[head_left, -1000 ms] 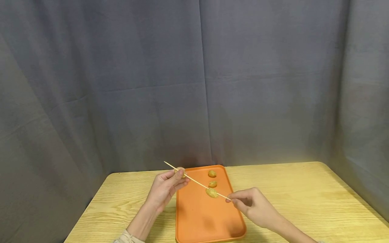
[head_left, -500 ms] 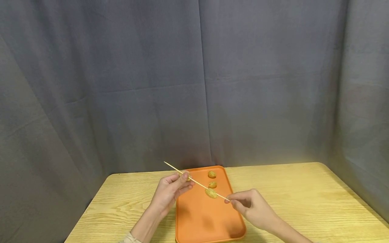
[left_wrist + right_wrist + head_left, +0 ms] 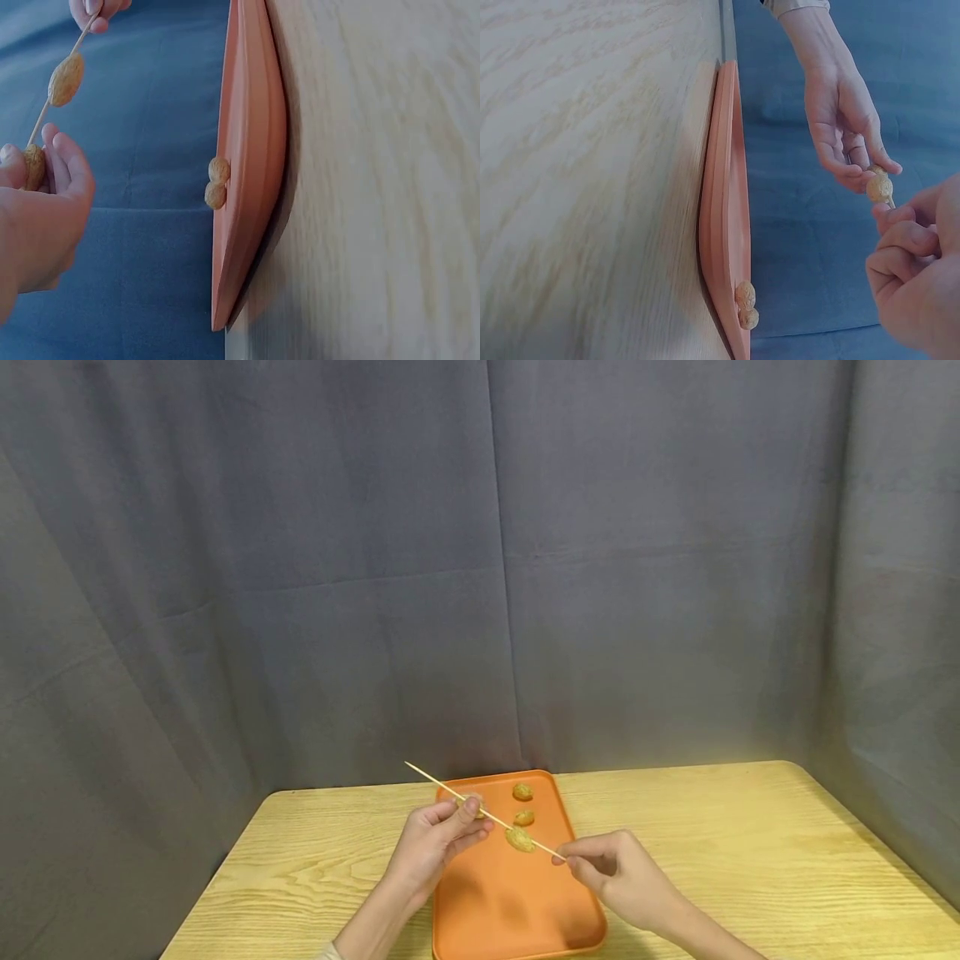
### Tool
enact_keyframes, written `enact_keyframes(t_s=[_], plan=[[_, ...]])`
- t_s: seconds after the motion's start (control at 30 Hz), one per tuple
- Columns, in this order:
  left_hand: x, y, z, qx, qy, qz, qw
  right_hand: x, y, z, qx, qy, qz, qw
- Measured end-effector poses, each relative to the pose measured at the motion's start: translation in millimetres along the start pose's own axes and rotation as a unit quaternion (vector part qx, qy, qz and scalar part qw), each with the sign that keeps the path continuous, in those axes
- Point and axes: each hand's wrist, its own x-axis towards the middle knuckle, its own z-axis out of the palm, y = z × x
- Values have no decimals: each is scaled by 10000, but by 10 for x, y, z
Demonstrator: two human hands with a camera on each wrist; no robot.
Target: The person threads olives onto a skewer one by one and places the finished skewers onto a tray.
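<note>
In the head view, a thin wooden skewer point(image 3: 433, 779) slants above the orange tray point(image 3: 487, 918), its pointed end at the upper left. My right hand point(image 3: 633, 881) pinches the lower end between thumb and fingers. Partway up sits a golden-brown, wrinkled food ball point(image 3: 521, 839), threaded on the stick. My left hand point(image 3: 433, 847) pinches a second such ball point(image 3: 34, 166) that is on the skewer, partly hidden by the thumb. A short stretch of bare stick separates the two balls in the left wrist view.
Two similar balls lie on the tray toward its far right: a farther ball point(image 3: 522, 792) and a nearer ball point(image 3: 524, 817). The tray rests on a light wooden table point(image 3: 735, 843). Grey curtains point(image 3: 375, 568) hang behind and at both sides.
My left hand has slid its ball down along the skewer, rightward and toward the first ball. The right hand and the skewer have hardly moved.
</note>
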Motion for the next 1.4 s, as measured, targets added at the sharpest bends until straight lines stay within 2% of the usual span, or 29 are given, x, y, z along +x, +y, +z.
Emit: enact_keyframes(t_s=[0.47, 0.73, 0.9, 1.1, 1.27, 1.4], plan=[[-35, -97, 69, 343, -297, -267, 9986, -23, -10, 29, -91, 14, 90, 9999], [-41, -101, 14, 881, -342, -304, 9951, -13, 21, 49, 3, 2, 385, 9993], [6, -85, 6, 1134, -377, -274, 9925, -1, 18, 2, -118, 200, 577, 9981], [38, -84, -32, 1167, -223, -315, 9924, 59, 32, -50, -220, 419, 605, 9970], [74, -140, -39, 1268, -183, -497, 9905, 86, 84, -133, -259, 691, 715, 9947], [112, -197, -30, 1503, -264, -715, 9857, 89, 92, -203, -234, 881, 862, 9921]])
